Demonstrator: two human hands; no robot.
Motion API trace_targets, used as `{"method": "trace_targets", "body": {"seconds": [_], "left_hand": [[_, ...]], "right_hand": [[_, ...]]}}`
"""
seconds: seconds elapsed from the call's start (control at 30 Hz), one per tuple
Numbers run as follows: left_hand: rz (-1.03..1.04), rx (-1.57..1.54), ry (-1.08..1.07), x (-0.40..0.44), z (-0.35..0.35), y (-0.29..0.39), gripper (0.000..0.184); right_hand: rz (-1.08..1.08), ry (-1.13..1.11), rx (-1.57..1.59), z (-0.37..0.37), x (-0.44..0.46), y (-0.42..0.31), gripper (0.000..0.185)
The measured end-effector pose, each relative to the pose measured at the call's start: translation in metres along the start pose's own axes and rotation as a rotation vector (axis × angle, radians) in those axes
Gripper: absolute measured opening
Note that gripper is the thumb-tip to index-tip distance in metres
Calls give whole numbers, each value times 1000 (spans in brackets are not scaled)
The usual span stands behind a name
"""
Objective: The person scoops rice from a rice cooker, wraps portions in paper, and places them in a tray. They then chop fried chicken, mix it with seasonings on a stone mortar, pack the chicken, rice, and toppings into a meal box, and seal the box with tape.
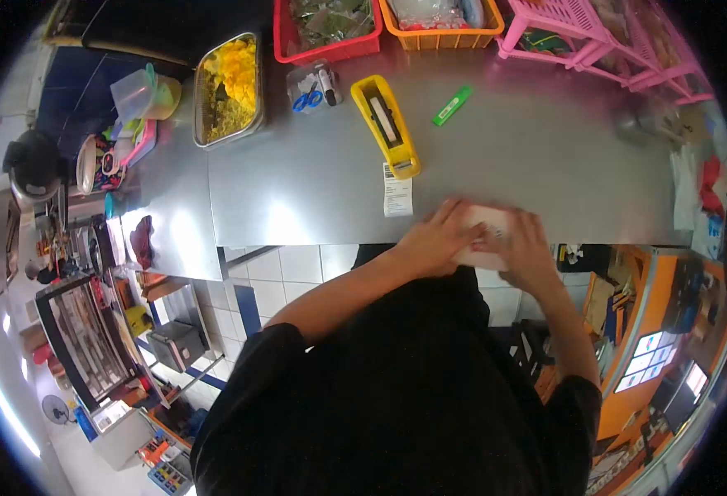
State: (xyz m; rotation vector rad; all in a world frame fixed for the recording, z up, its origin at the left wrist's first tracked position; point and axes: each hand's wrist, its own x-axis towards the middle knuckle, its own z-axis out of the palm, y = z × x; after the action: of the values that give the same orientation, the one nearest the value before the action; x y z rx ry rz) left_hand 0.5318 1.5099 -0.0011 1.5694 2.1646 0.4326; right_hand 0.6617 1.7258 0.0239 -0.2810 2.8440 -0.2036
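Observation:
A small white box with red print (pixel 494 233) is between my two hands at the front edge of the metal table (pixel 314 182). My left hand (pixel 434 245) grips its left side, the fingers bent over it. On the right side, my right hand (pixel 530 255) holds the box, slightly blurred. Just beyond my left hand, a printed paper label (pixel 397 194) comes out under the end of a yellow tape dispenser (pixel 387 124). A green cutter (pixel 452 106) lies to the right of the dispenser.
A metal tray of yellow food (pixel 229 89) and a clear holder with blue scissors (pixel 310 87) stand at the back left. Red (pixel 328 56) and orange baskets (pixel 444 39) and a pink rack (pixel 574 37) line the far edge.

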Motion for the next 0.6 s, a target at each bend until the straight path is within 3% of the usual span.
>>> {"method": "trace_targets", "body": {"seconds": [0.07,0.1,0.17,0.23,0.27,0.37,0.43,0.5,0.57,0.6], "left_hand": [[127,128,269,37,8,5,67],[115,135,275,43,9,7,67],[36,126,326,50,-2,16,47],[-245,-302,368,36,-23,14,31],[-487,-532,602,25,-18,-3,26],[-1049,-1123,1000,2,-75,-30,31],[-1144,-1255,848,1,-81,-55,40],[-1153,-1336,769,8,-82,-66,41],[-1104,-1576,513,19,-75,-76,42],[-1104,-1574,515,24,-72,-83,42]], "right_hand": [[49,95,-10,10,-13,33,94],[109,182,-14,16,-15,43,97],[163,211,-37,15,-13,50,97],[263,278,-63,24,-9,55,97],[266,285,-57,28,-6,55,97],[353,329,-113,29,4,44,91],[379,385,-29,24,11,38,86],[364,418,-32,27,15,38,83],[358,446,-28,31,17,34,80],[371,464,-29,32,19,33,78]]}}
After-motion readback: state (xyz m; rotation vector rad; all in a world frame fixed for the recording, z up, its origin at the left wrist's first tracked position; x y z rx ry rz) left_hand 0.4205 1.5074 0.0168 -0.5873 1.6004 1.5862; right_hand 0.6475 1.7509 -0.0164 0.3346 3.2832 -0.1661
